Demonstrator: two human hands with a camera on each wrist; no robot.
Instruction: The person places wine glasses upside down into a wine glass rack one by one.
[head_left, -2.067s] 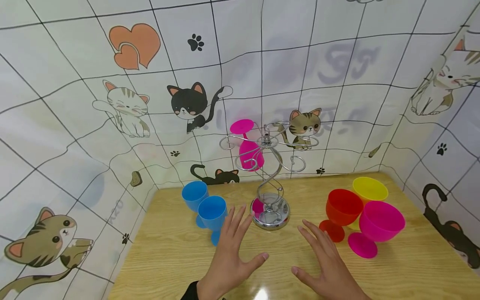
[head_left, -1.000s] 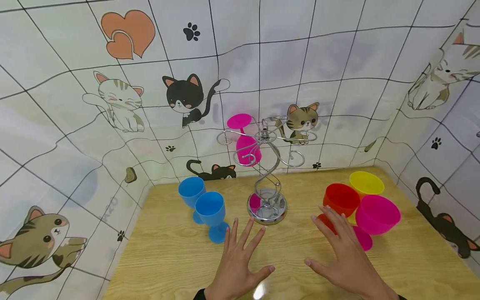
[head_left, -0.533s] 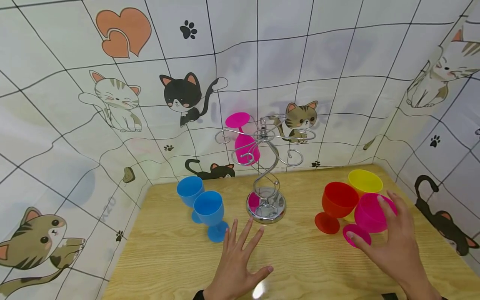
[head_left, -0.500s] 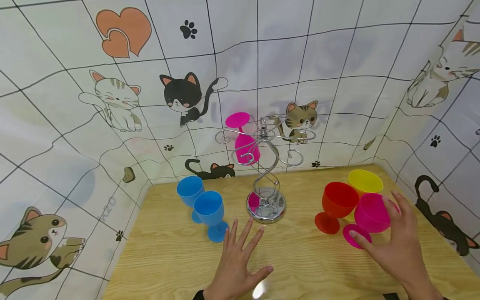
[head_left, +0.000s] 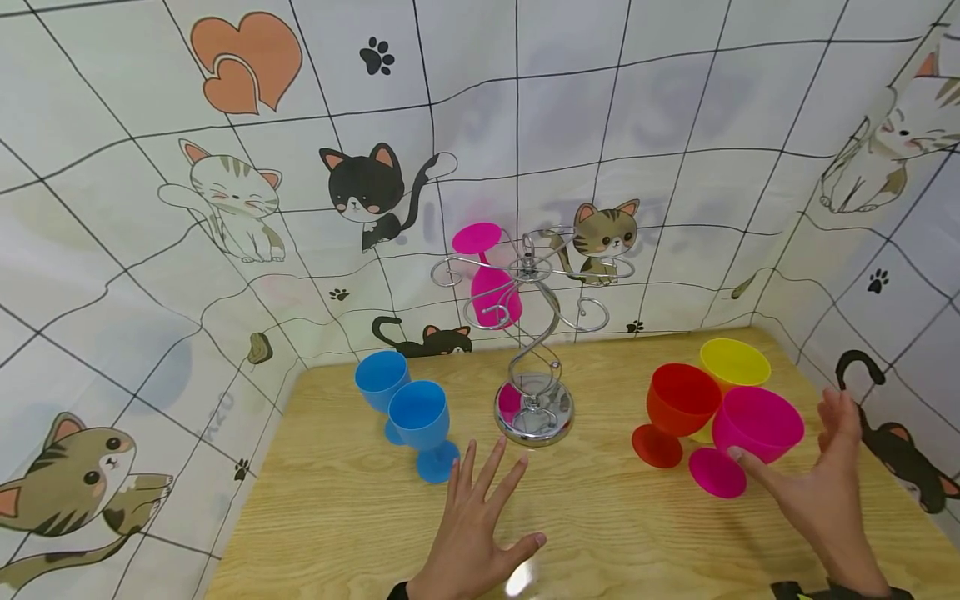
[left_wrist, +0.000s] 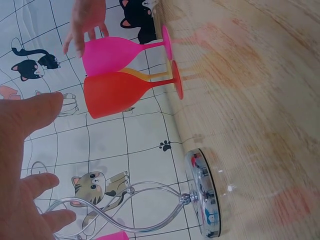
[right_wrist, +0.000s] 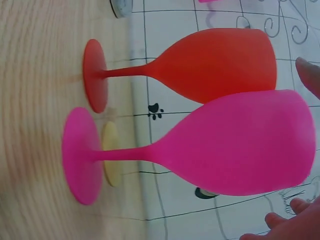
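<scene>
At the right of the head view, my right hand [head_left: 817, 492] curves beside an upright pink goblet [head_left: 757, 425], thumb and fingers spread on either side of its bowl. In the right wrist view the thumb and fingers stand apart around the rim of the pink goblet [right_wrist: 240, 145]. A red goblet [head_left: 681, 400] and a yellow goblet [head_left: 735, 363] stand close against it. My left hand [head_left: 476, 529] hovers over the table's front with fingers spread, holding nothing. Nearest to it are two blue goblets [head_left: 420, 417] and the chrome base of a wire rack [head_left: 534, 412].
On the rack's upper left arm another pink goblet [head_left: 495, 296] hangs upside down. Several curled metal arms [head_left: 592, 315] stick out from the rack. The wooden table [head_left: 330, 533] ends at a cat-patterned cloth backdrop [head_left: 480, 125] behind and at both sides.
My right hand has swung right from the table's middle, past the red goblet, to the outer side of the pink goblet. The left hand shifted slightly, then stayed put.
</scene>
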